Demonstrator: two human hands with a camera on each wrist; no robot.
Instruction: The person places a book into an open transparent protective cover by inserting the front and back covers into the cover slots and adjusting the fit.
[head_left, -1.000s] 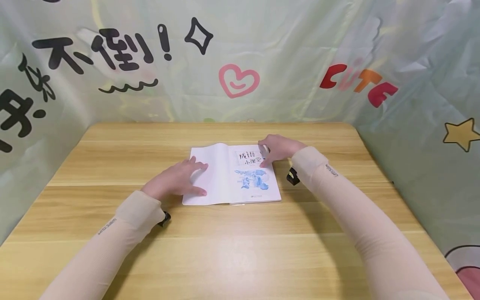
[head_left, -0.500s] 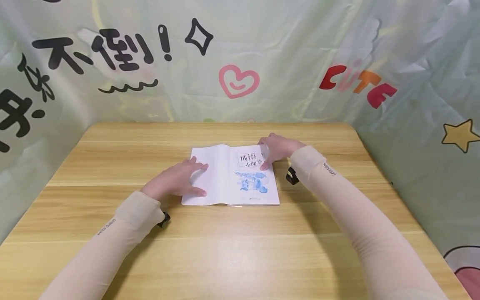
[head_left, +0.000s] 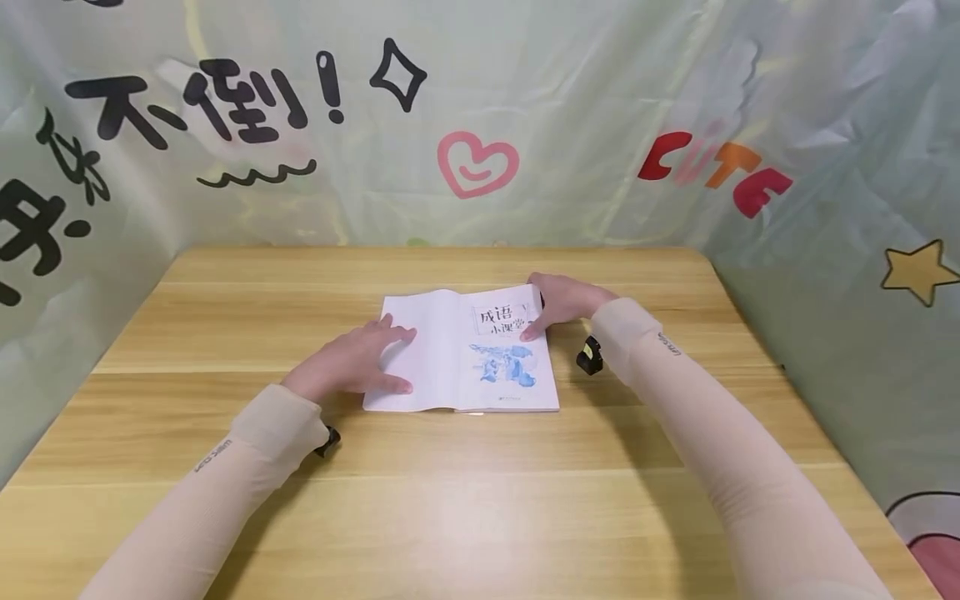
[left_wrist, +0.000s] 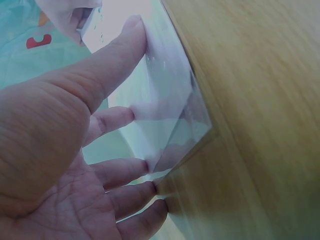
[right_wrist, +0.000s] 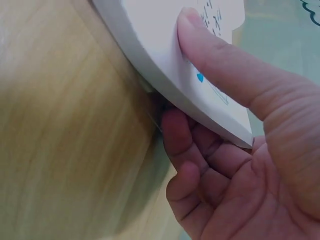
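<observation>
An open book (head_left: 497, 400) lies on the wooden table, its right page showing Chinese characters and a blue drawing. On the blank left side, a smooth white sheet with a clear plastic edge (left_wrist: 200, 117), rests my left hand (head_left: 348, 358); its thumb and fingers are spread and nearly straight. My right hand (head_left: 566, 302) grips the book's upper right corner. In the right wrist view the thumb presses the printed page (right_wrist: 150, 30) while curled fingers (right_wrist: 177, 132) sit beneath the bent, raised page block. What lies under the pages is partly hidden.
The wooden table (head_left: 465, 508) spreads around the book on all sides. A pale printed cloth (head_left: 570, 100) with lettering, a heart and a star hangs behind the table and along both sides. Dark wrist cameras (head_left: 590, 355) sit below the sleeves.
My right hand has shifted slightly right, and the book's upper right corner has risen with it. The left hand stays almost where it was.
</observation>
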